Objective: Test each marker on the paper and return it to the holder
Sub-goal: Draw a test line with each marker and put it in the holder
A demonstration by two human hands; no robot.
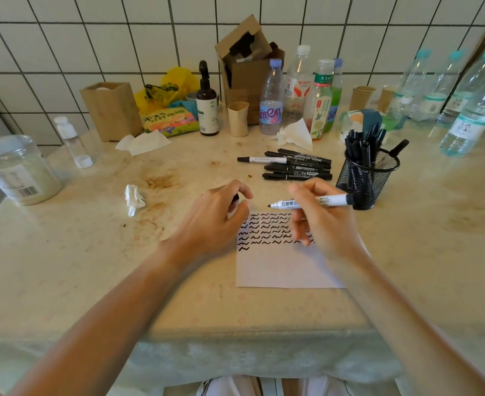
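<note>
My right hand grips a white-barrelled marker, uncapped, held level above the paper with its black tip pointing left. My left hand hovers at the paper's top left corner with a small black cap pinched in its curled fingers. The white paper lies on the table, its upper part covered with rows of black squiggles. Several capped markers lie in a row behind the paper. A black mesh holder stands to the right with several markers upright in it.
A crumpled tissue lies left of the paper. Along the tiled wall stand bottles, paper cups, a cardboard box, a wooden box and a snack bag. A clear jar stands far left, water bottles far right.
</note>
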